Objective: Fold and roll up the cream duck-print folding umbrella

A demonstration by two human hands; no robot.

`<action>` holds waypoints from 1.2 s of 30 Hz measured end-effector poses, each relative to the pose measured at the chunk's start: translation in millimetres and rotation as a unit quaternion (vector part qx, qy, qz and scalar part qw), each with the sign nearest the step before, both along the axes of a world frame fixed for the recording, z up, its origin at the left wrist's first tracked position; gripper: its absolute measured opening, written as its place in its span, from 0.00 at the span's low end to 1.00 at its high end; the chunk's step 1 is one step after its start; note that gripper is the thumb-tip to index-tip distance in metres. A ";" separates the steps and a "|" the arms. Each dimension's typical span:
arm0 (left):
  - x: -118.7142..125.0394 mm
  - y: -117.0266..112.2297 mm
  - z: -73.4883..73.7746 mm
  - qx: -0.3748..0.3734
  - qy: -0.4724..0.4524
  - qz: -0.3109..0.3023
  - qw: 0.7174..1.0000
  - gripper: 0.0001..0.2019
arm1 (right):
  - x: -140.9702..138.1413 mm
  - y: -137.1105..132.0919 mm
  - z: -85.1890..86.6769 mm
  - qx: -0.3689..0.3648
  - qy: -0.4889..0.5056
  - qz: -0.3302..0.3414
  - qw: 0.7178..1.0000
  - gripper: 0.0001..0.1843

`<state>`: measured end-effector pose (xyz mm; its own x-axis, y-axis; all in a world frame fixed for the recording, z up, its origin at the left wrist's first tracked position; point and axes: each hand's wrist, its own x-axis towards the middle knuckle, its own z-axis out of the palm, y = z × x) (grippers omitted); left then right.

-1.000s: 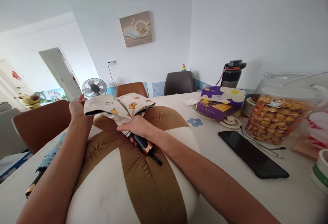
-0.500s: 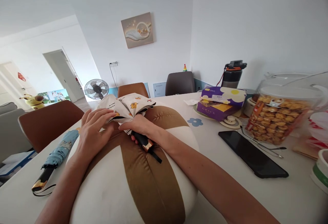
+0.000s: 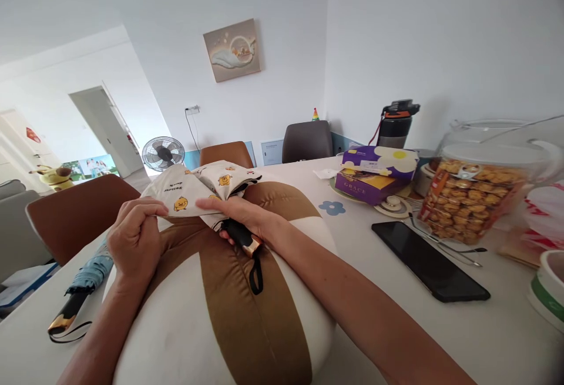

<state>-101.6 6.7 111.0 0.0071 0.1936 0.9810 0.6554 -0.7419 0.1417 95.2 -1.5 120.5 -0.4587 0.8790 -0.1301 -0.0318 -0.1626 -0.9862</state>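
A white umbrella (image 3: 180, 188) with yellow duck prints lies partly folded over a brown-and-white cushion (image 3: 154, 326). My right hand (image 3: 235, 211) is closed round it where the cloth meets the black and gold handle (image 3: 242, 237); a black wrist loop hangs from the handle's end. At the left, my left hand (image 3: 136, 235) pinches the edge of a cloth panel and holds it spread flat. A second umbrella, light blue and folded (image 3: 90, 273), lies on the table beyond my left forearm, partly hidden by it.
On the white table (image 3: 352, 291) at right are a black phone (image 3: 429, 261), a cable (image 3: 445, 247), a jar of snacks (image 3: 471, 200), purple boxes (image 3: 374, 176), a dark bottle (image 3: 396, 123) and a paper cup (image 3: 549, 291). Chairs (image 3: 83, 211) and a fan (image 3: 164, 153) stand beyond.
My left hand has gone from lying with fingers spread on the umbrella cloth to pinching a panel's edge, drawn out to the left. The wrist loop now hangs open. The view shifted slightly.
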 end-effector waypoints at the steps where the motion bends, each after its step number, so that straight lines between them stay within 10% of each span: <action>1: -1.7 -0.2 -0.5 -0.006 0.009 -0.007 1.000 0.13 | 0.4 0.7 -0.5 -0.005 0.017 0.002 1.000 0.27; 9: -6.0 -1.4 4.6 -0.161 0.165 -0.090 0.969 0.13 | -5.9 1.7 -0.3 -0.021 0.035 -0.092 0.995 0.21; 19: -7.4 8.0 3.6 -0.399 0.149 0.017 0.905 0.12 | -4.5 0.8 -0.8 0.014 0.051 -0.093 0.994 0.09; 23: 4.2 -1.6 21.3 -0.342 -0.027 0.109 0.933 0.12 | -4.5 -0.3 2.7 0.021 0.046 -0.103 0.993 0.08; 26: 29.7 0.1 34.5 -0.293 0.012 0.046 0.955 0.16 | -4.7 -0.5 1.9 0.026 0.033 -0.109 0.993 0.08; 36: 109.8 80.2 44.8 -0.303 0.024 -0.016 0.953 0.25 | -2.1 5.0 -1.9 0.052 0.121 -0.167 0.977 0.06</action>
<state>8.1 87.0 155.8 0.0647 0.7229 0.6879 0.6510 -0.5531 0.5200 93.1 3.6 118.6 -0.1504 0.9877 0.0439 -0.3001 -0.0033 -0.9539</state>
